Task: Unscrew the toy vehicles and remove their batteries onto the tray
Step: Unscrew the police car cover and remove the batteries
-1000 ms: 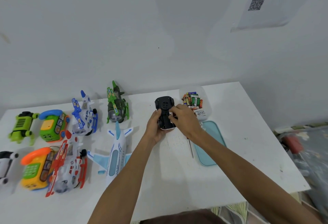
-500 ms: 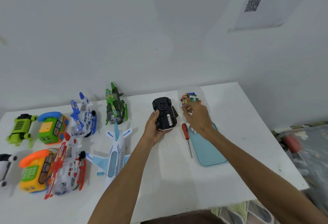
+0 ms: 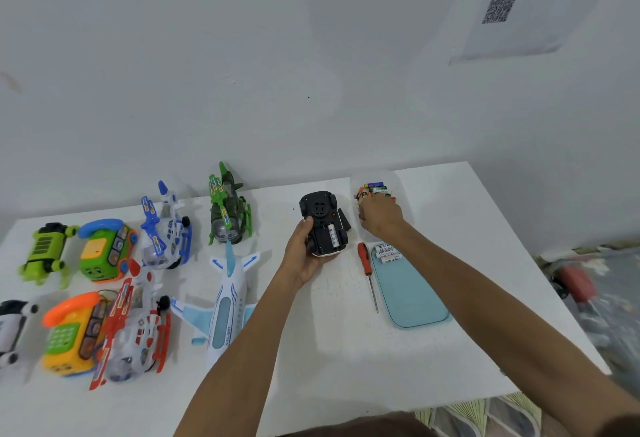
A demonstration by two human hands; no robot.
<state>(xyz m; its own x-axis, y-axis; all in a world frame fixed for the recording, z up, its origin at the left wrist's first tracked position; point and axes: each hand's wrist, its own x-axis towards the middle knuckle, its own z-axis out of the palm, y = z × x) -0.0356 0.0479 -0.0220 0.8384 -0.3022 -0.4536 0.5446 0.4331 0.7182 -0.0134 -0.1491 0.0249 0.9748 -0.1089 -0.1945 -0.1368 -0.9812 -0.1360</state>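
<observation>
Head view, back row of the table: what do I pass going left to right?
Lime-green toy vehicle → green toy telephone with blue handset → white-and-blue plastic toy helicopter → green camouflage toy helicopter → upside-down black toy car → clear plastic tub of batteries.

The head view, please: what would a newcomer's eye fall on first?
The upturned black toy car in the middle, gripped by the left hand, a battery showing in its open compartment. Beside it the right hand reaches into a clear tub of batteries; bright toys crowd the table's left.
</observation>
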